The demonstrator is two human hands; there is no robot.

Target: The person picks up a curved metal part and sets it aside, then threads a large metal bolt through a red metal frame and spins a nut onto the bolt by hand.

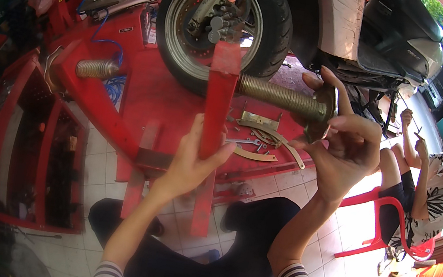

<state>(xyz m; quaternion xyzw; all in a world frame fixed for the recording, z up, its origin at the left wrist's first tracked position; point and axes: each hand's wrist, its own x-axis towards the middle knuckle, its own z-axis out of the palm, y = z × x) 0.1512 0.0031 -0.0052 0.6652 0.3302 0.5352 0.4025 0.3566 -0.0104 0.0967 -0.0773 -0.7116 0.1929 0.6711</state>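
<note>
My left hand [186, 161] is closed around the red steel post [219, 98] of a wheel clamp, thumb across its near side. A thick threaded screw [279, 94] runs through the top of this post toward the right. On the screw's outer end is a round metal hand knob [326, 111], and the fingers of my right hand [351, 149] curl around its rim. Across from it, a second threaded screw [97, 68] passes through the clamp's left red arm [103, 103]. Just beyond the post stands a scooter's front wheel [172, 54].
On the red lift platform [142, 92] lie curved tan strips [256, 156], a wrench [247, 142] and small hardware. A red open cabinet [46, 158] stands at left. At right, a person [432, 187] sits on a red plastic chair [375, 219], near metal parts on the floor.
</note>
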